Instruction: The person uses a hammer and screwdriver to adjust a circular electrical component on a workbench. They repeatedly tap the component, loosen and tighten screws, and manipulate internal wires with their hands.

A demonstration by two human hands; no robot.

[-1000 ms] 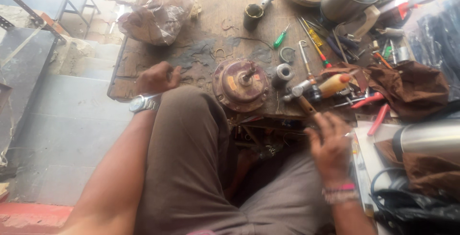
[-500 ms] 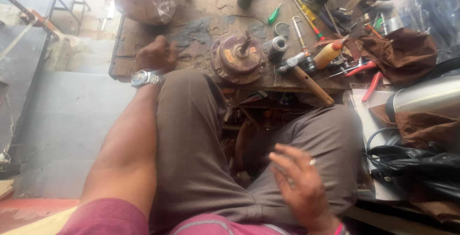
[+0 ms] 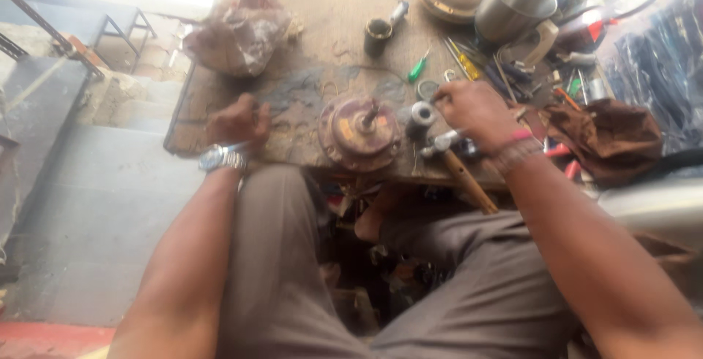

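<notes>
A round maroon motor housing (image 3: 359, 132) with a short shaft stands on the wooden workbench (image 3: 322, 44) in front of me. My left hand (image 3: 238, 121), with a wristwatch, rests closed on the bench left of the housing. My right hand (image 3: 476, 110) is over the bench right of the housing, fingers curled beside a small grey roll (image 3: 420, 113) and a ring (image 3: 427, 89); what it grips is hidden. A hammer (image 3: 461, 168) with a wooden handle lies under my right wrist.
A crumpled plastic bag (image 3: 238, 29) sits at the back left. A dark cup (image 3: 378, 36), a green screwdriver (image 3: 417, 67), a steel pot (image 3: 512, 4), a brown cloth (image 3: 608, 135) and several tools crowd the right side. Steps (image 3: 80, 205) drop away to the left.
My right hand has risen from my lap to the bench beside the motor housing. My left hand has stayed by the bench's left side. The view has tilted up.
</notes>
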